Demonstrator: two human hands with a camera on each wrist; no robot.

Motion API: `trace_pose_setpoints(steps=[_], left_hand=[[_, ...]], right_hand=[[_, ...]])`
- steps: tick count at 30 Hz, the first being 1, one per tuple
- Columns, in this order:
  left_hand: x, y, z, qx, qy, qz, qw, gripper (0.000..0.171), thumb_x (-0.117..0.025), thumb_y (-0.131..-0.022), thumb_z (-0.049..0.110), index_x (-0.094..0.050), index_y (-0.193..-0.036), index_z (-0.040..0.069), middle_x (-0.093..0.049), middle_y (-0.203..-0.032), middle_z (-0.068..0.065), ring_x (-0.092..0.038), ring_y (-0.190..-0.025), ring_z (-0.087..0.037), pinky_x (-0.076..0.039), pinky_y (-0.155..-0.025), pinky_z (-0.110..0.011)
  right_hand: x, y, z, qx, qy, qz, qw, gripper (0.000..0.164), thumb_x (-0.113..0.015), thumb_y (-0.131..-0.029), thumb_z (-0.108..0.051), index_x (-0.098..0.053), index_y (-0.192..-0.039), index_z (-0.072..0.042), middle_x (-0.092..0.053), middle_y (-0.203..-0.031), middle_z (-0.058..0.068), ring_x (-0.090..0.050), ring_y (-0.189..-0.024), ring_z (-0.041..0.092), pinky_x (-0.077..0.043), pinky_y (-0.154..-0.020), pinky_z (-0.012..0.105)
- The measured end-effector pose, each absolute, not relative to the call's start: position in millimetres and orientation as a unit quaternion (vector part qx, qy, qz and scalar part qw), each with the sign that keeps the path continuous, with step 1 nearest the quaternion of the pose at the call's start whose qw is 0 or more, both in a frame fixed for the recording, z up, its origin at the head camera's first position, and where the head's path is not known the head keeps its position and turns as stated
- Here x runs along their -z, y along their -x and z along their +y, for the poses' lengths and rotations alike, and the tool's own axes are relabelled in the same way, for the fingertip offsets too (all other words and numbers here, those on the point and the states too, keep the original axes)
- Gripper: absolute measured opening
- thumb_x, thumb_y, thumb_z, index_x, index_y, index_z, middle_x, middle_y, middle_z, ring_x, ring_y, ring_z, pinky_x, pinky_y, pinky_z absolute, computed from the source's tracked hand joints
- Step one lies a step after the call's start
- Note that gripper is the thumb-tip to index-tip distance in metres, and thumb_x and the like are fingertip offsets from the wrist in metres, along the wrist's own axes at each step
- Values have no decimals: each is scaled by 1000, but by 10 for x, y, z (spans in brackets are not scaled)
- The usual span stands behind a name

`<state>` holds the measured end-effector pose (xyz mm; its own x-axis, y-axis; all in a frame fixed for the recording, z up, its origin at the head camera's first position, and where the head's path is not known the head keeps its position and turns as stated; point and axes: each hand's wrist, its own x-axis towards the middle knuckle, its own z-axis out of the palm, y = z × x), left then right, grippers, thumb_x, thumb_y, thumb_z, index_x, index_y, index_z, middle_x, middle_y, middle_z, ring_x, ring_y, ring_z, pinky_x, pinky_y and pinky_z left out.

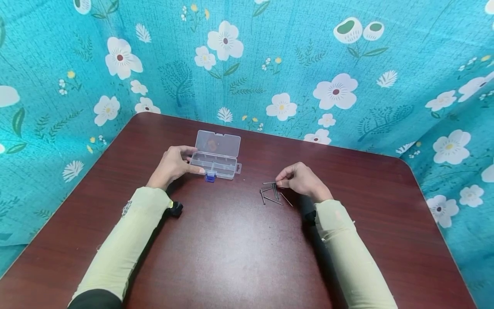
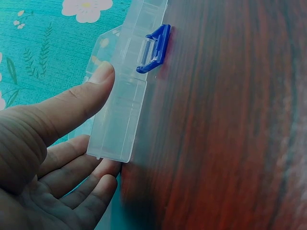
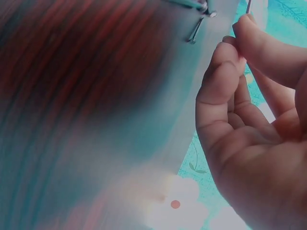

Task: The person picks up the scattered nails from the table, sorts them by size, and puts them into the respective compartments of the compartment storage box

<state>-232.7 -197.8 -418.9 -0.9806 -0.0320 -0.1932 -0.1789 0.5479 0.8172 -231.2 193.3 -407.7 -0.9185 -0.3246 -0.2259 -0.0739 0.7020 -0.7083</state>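
Observation:
A clear plastic compartment box (image 1: pixel 224 174) stands on the table with its lid (image 1: pixel 227 145) raised at the back. My left hand (image 1: pixel 173 165) holds the box by its left end, thumb along the front wall and the other fingers behind. A blue latch (image 2: pixel 160 50) hangs from the front of the box near that thumb. To the right, my right hand (image 1: pixel 302 180) pinches a nail (image 3: pixel 249 6) between thumb and forefinger. Several loose nails (image 1: pixel 273 201) lie on the tabletop just below and left of those fingertips.
The dark red-brown wooden table (image 1: pixel 231 249) has rounded far corners. Beyond its edges hangs a turquoise floral curtain (image 1: pixel 262 56), at the back and on both sides. A black wrist strap piece (image 1: pixel 176 209) sits at the left cuff.

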Motion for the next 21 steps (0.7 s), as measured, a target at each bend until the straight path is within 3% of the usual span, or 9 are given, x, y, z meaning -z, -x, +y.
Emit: trace_pose_setpoints(steps=[9, 21], left_hand=[[4197, 2311, -1979, -473, 56, 876, 76, 85, -96, -68, 20, -56, -142, 8, -60, -127, -14, -53, -109, -30, -48, -94, -43], [4198, 2327, -1991, -467, 41, 881, 64, 84, -96, -67, 16, -57, -141, 5, -62, -125, -16, -54, -109, -31, -49, -89, -42]], right_hand=[[4038, 2312, 1810, 404, 98, 891, 180, 10, -74, -93, -11, -81, -99, -8, -74, -98, 3, -60, -93, 21, -50, -76, 34], [3970, 2353, 1538, 433, 108, 876, 182, 15, -66, -95, -4, -78, -104, -1, -72, -100, 15, -60, -81, 24, -51, -71, 34]])
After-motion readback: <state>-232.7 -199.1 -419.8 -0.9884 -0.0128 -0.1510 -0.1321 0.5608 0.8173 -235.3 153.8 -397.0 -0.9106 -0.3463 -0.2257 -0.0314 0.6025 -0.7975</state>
